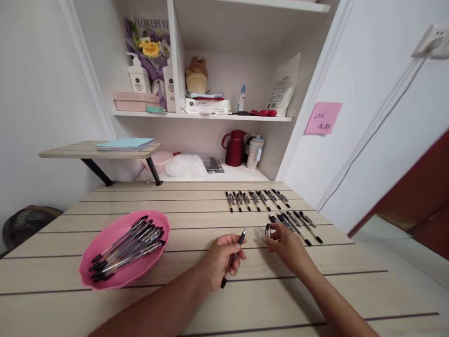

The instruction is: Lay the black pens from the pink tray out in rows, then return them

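Note:
My left hand (224,260) is closed round an uncapped pen (234,260), its bare tip pointing up and away from me. To the right, my right hand (282,243) pinches a pen cap (268,231) with a dark end and a clear part, held just above the table. The cap and the pen are apart. Past my right hand lie several pens (296,224) with caps beside them. Further back is a row of pens (257,200), also with separate caps near them. On the left, a pink bowl (161,262) holds several capped pens (129,245).
The striped wooden table (196,309) meets a white shelf unit (206,117) at the back. A small raised stand (70,149) with notebooks (124,143) is at back left. A red jug (235,149) and a tumbler (255,153) stand on the lower shelf.

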`<state>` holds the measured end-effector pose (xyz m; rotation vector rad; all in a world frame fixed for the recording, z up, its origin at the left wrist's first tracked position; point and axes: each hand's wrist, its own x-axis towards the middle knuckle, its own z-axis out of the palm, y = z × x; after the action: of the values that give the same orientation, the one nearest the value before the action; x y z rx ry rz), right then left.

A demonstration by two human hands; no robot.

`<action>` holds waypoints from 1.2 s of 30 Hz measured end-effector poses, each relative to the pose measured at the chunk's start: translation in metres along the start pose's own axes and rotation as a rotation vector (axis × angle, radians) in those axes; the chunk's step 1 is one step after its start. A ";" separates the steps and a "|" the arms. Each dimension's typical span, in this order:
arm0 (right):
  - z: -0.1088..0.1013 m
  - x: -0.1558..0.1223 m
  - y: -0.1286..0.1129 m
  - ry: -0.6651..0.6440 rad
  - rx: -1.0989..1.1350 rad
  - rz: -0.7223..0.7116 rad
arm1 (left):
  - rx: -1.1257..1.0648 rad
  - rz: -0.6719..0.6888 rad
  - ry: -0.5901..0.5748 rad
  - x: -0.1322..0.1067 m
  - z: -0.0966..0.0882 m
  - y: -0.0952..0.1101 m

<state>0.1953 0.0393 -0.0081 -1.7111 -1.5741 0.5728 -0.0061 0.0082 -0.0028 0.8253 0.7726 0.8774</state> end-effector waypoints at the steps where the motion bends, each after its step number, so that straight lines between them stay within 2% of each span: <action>1: -0.006 0.007 0.001 0.036 -0.168 -0.028 | 0.000 -0.005 -0.003 0.000 0.000 0.000; 4: -0.019 0.028 0.001 0.041 -0.545 -0.105 | -0.007 -0.014 -0.010 0.001 0.001 -0.001; 8: -0.016 0.049 0.000 -0.037 -0.758 -0.161 | -0.016 -0.014 -0.020 0.002 0.001 -0.002; 16: 0.009 0.052 -0.004 -0.103 -0.823 -0.165 | -0.021 -0.032 -0.017 0.003 -0.001 -0.003; 19: 0.009 0.050 -0.006 -0.101 -0.819 -0.168 | -0.021 -0.034 -0.022 0.004 -0.002 -0.003; 22: -0.001 0.049 -0.009 -0.080 -0.809 -0.165 | -0.023 -0.028 -0.032 0.004 -0.002 -0.004; 24: -0.009 0.044 -0.012 -0.031 -0.708 -0.144 | -0.024 -0.022 -0.038 0.003 -0.002 -0.004; 26: -0.013 0.034 -0.016 -0.010 -0.429 -0.097 | -0.021 -0.017 -0.038 0.003 -0.001 -0.004; 29: -0.005 0.010 -0.026 -0.144 0.204 0.039 | -0.016 -0.015 -0.030 0.002 0.001 -0.004; 31: 0.007 -0.006 -0.035 -0.262 0.492 0.115 | -0.009 -0.017 -0.030 0.002 0.001 -0.005; 33: 0.021 -0.018 -0.042 -0.274 0.610 0.119 | 0.005 -0.006 -0.037 0.002 0.002 -0.005; 36: 0.035 -0.026 -0.050 -0.179 0.643 0.087 | 0.046 0.016 -0.029 0.003 0.002 -0.007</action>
<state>0.1330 0.0206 0.0035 -1.2606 -1.2410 1.1591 -0.0010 0.0074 -0.0084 0.8839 0.7636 0.8631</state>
